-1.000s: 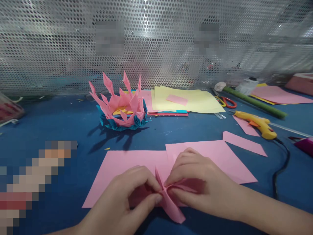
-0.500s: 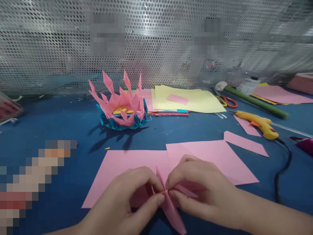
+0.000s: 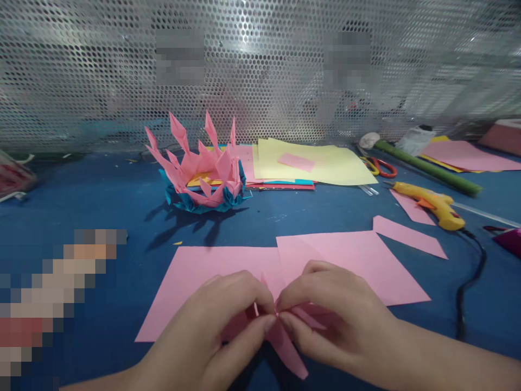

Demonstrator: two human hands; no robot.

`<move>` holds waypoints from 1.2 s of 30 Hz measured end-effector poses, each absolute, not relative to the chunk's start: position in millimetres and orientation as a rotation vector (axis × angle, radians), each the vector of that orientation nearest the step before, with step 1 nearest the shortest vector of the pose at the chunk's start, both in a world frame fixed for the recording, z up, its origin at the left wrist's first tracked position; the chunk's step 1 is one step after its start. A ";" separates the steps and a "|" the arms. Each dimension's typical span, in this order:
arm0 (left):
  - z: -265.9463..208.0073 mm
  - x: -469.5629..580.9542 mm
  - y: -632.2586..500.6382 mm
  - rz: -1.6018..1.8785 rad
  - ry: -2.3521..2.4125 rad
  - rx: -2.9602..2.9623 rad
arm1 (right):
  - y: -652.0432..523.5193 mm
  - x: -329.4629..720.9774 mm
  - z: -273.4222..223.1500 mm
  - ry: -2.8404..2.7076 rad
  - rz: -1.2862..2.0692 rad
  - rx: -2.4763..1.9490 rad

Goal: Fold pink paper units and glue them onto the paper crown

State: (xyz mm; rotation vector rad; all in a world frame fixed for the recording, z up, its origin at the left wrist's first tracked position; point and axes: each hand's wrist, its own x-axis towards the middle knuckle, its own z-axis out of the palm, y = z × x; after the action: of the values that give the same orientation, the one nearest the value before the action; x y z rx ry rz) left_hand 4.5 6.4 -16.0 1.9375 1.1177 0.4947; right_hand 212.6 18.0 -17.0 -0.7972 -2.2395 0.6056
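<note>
A narrow folded pink paper piece (image 3: 288, 352) is pinched at its middle between both my hands, low in the view. My left hand (image 3: 228, 320) grips it from the left with thumb and forefinger, and my right hand (image 3: 334, 315) does the same from the right. The fingertips almost meet and hide the centre fold. Beneath them lie a left pink sheet (image 3: 191, 277) and a right pink sheet (image 3: 345, 260), flat and edge to edge or slightly overlapped. Further back stands a folded-paper lotus (image 3: 203, 179) with pink petals and a blue base.
A yellow glue gun (image 3: 431, 203) with a black cord lies at right, near pink paper strips (image 3: 411, 237). Behind are scissors (image 3: 382, 167), a green-wrapped stem (image 3: 431, 168) and a pale yellow sheet (image 3: 317, 169) on stacked paper. A perforated metal panel (image 3: 260, 65) bounds the back.
My fingers have drawn slightly closer together over the middle of the folded paper, and its lower end has shifted slightly up. Both hands keep their pinch.
</note>
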 end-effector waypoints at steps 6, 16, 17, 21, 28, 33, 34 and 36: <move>-17.9 4.0 4.7 0.510 1.102 1.908 | 17.7 211.9 -19.9 -2.237 0.619 -0.796; -19.9 5.9 6.8 0.550 1.078 1.602 | 17.0 210.3 -27.7 -2.246 0.588 -0.868; -19.8 5.4 7.1 0.546 1.099 1.645 | 17.0 210.2 -27.8 -2.249 0.581 -0.867; -19.7 4.5 7.7 0.654 1.145 1.794 | 17.5 210.4 -26.5 -2.267 0.582 -0.802; -18.5 5.7 9.7 0.506 1.143 1.759 | 18.4 213.9 -16.5 -2.359 0.722 -0.848; -14.7 2.7 9.8 0.330 1.215 2.026 | 19.9 216.2 -12.8 -2.376 0.774 -0.812; -14.8 1.8 9.7 0.321 1.180 2.082 | 20.1 216.3 -13.6 -2.370 0.751 -0.814; -15.7 0.8 9.4 0.311 1.124 2.152 | 20.2 216.0 -15.6 -2.345 0.712 -0.827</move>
State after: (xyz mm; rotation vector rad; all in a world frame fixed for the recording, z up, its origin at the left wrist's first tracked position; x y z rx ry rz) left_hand 0.8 9.4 -15.7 2.1520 1.1244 0.3105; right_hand 216.0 20.2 -15.6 -0.8271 -2.3448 0.7123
